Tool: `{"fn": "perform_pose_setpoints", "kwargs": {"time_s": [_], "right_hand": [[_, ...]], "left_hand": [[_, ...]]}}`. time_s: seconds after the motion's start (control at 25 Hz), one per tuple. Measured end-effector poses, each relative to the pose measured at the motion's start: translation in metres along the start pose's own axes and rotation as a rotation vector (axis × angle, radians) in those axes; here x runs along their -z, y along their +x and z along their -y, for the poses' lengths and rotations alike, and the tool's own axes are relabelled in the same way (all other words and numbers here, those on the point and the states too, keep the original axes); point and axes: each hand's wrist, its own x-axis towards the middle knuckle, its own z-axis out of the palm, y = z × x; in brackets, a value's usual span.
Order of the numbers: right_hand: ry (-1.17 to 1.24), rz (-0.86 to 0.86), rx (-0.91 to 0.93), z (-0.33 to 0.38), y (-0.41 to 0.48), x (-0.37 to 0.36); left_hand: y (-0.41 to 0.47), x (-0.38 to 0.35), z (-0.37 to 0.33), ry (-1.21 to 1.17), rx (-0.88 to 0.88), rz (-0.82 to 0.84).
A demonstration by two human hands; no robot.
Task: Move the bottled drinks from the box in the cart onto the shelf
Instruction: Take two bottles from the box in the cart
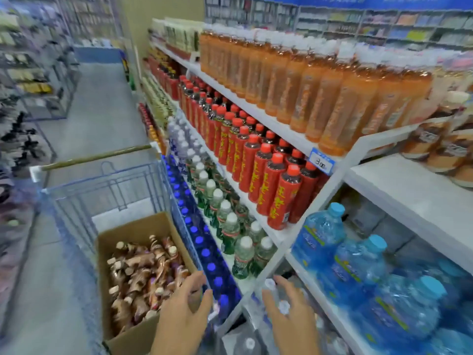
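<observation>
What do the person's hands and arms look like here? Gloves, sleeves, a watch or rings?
Both the left hand and the right hand are bare: no gloves, and no ring or watch shows. The wrists and the short stretch of forearm in view are uncovered too, with no sleeve edge visible. The picture is slightly blurred, so fine details like nails cannot be made out.

A single wide-angle view is taken from head height, directed forward and down along the aisle. The cart [107, 190] is seen close at lower left, the shelf [399, 185] near at right.
</observation>
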Motion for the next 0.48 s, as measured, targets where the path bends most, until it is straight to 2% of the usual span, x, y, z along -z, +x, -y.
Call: {"fn": "perform_pose_setpoints", "kwargs": {"time_s": [0.2, 0.48], "right_hand": [[-0.045, 0.233, -0.085, -0.002, 0.004, -0.093], [-0.168, 0.388, -0.147, 0.002, 0.033, -0.200]], "left_hand": [[0.006, 0.046, 0.089, -0.038, 0.227, -0.158], [0.058, 0.094, 0.175, -0.023, 0.536, -0.159]]}}
